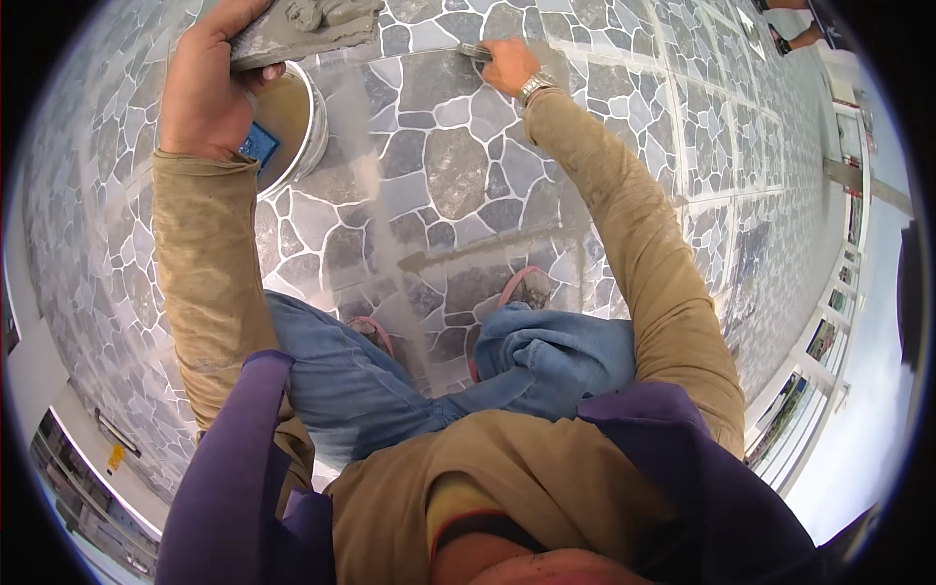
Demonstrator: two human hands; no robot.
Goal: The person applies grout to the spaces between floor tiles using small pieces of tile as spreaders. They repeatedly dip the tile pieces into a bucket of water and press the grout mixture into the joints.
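Observation:
My left hand [207,102] grips the edge of a flat grey board [327,51], and a lump of wet grey mortar [310,14] lies on top. Below that hand, a white bucket [317,132] holds murky brown water, with a blue block-shaped object [259,143] inside. Stretched forward, my right hand [512,68] is closed around a small grey tool [475,51], low over a joint between the stone-patterned tiles [456,171]. Its exact kind is hard to make out. A watch sits on my right wrist.
A grey mortar smear [487,252] runs along a tile joint in front of my feet. My shoes [526,288] stand on the tiles. Part of another person [804,37] shows at the far right. A white-framed wall with openings [829,336] lines the right side.

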